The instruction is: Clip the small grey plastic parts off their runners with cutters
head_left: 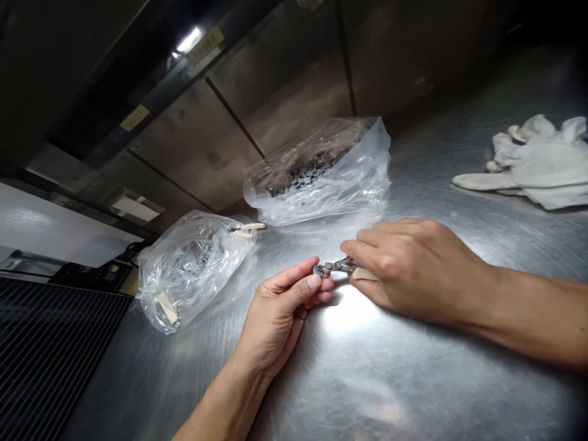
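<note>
My right hand point(404, 263) is closed round the cream handles of a pair of pliers point(340, 264), whose metal jaws point left. Between thumb and forefinger, my left hand point(287, 294) pinches a small grey piece point(318, 269) right at the jaws' tip. Whether the jaws grip the piece or only touch it, I cannot tell. Beyond my hands stands a clear plastic bag point(358, 190) full of small grey pieces point(305, 177). To the left, a second clear bag point(184, 288) holds more grey bits, partly hidden by its folds.
A metal table point(413, 386) lies under everything. White work gloves point(546, 165) rest at the right. Another cream-handled tool point(250, 231) lies at the left bag's edge, and a cream piece point(166, 307) sits on that bag. A metal panel point(285, 79) rises behind; a dark grille point(55, 349) stands at left.
</note>
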Tool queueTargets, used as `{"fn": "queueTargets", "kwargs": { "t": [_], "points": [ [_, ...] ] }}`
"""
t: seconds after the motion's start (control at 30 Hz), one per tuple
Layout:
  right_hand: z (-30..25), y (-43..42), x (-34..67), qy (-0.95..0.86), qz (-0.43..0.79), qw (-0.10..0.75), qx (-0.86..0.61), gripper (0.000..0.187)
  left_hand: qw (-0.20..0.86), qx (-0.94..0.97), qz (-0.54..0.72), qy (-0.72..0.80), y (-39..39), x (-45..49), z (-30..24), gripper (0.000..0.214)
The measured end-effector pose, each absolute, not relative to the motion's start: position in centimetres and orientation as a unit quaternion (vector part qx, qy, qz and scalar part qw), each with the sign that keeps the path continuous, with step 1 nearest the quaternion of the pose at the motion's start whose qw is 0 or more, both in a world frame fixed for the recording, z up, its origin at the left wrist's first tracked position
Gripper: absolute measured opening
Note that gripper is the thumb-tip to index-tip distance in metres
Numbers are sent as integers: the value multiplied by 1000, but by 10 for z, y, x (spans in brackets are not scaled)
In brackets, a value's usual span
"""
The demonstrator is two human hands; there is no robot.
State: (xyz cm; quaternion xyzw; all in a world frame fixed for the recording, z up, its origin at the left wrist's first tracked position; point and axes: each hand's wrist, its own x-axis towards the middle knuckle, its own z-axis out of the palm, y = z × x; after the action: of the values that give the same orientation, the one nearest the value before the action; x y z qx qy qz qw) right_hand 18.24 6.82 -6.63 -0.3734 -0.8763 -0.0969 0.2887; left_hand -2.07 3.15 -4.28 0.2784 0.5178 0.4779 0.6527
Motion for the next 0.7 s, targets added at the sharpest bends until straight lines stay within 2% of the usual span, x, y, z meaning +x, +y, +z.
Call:
{"fn": "queueTargets", "kwargs": {
  "t": [0.27, 0.53, 0.7],
  "points": [
    [-68, 69, 182, -876, -81, 289, -377, 7, 652, 285, 477, 516, 32, -22, -44, 23],
    [-66, 70, 183, -868, 12, 276, -413, 13, 655, 294, 474, 510, 32, -21, -43, 17],
    [-65, 72, 185, -874, 39, 279, -396, 9, 655, 274, 476, 518, 32, -21, -43, 22]
  ]
}}
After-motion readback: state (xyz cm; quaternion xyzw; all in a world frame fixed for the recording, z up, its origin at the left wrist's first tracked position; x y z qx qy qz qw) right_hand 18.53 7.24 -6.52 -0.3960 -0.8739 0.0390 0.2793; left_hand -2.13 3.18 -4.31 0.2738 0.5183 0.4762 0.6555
